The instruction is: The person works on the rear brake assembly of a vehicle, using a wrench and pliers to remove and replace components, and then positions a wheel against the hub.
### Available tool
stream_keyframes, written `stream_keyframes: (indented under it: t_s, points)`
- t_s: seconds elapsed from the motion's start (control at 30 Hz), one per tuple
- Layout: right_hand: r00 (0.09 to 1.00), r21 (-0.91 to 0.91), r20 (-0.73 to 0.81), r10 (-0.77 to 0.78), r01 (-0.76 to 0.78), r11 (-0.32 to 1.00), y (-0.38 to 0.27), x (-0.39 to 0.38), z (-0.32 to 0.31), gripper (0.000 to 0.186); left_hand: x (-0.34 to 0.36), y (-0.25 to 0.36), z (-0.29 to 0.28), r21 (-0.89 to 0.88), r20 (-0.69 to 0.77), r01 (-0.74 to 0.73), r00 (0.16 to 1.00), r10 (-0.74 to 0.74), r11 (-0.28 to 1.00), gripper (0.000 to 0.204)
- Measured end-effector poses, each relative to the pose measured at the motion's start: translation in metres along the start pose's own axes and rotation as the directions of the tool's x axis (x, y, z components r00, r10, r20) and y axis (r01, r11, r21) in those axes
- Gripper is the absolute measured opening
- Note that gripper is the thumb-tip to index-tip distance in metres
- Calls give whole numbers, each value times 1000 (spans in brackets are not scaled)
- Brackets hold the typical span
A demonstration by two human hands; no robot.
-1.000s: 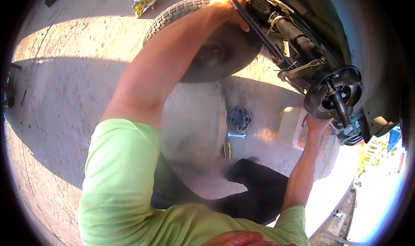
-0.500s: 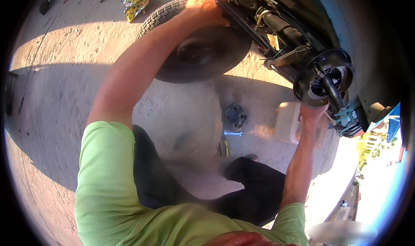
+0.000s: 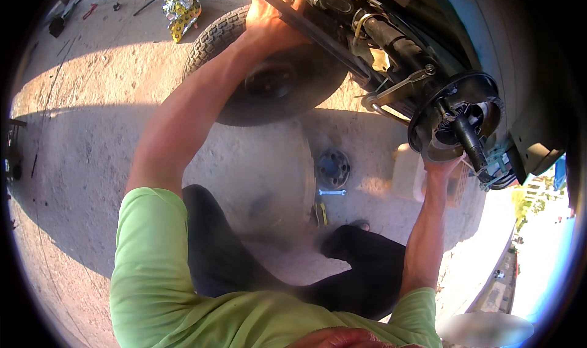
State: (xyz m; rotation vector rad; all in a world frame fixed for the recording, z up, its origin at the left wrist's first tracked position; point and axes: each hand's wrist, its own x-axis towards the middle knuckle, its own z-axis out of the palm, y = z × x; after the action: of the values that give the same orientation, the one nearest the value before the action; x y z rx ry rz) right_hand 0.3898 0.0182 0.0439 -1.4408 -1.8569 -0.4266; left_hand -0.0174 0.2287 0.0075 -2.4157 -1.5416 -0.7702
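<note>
In the upper middle, my left hand (image 3: 275, 22) is closed around a long dark metal bar (image 3: 315, 33) of the vehicle's underside; the bar hides part of its fingers. Just below that hand lies a black tyre (image 3: 287, 97) on a wheel. At the right, my right hand (image 3: 441, 166) grips from below the lower edge of a round black metal hub housing (image 3: 422, 112). Its fingertips are hidden behind the rim. A dark threaded shaft (image 3: 468, 137) sticks out of the housing's middle. A thin metal link arm (image 3: 400, 86) sits beside it.
On the concrete floor lie a dark round plate with holes (image 3: 333, 169), a wrench (image 3: 332, 192) and a yellow-and-black tool (image 3: 322, 213). A pale plastic container (image 3: 408, 174) stands under the hub. A shiny crumpled packet (image 3: 182, 13) and a black tool (image 3: 58, 25) lie at the far left.
The vehicle parts and both hands sit slightly further left in view, with a small shift of the whole picture. Both hands keep the same holds.
</note>
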Motion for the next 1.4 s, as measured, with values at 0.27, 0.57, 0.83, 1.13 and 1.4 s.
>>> stream_keyframes:
  t_s: [0.27,0.57,0.83,1.13,1.4]
  points:
    - [999,-11,-21,-27,26,1000,0,5,0,79,12,-11,24,6,-10,23,1000,-23,1000,74]
    - [995,-10,-68,-79,78,997,4,6,-3,80,12,0,11,1,111,50,993,-50,999,72]
    - [998,-129,-28,-47,43,991,6,13,1,69,13,-12,17,-15,-26,-67,997,67,998,56]
    - [997,-90,-74,30,-36,995,-30,27,0,61,-76,33,-41,-941,90,187,943,-322,283,58]
    - [990,-125,13,142,-139,982,-18,24,-5,60,-78,20,-107,-905,108,-77,910,-401,-419,55]
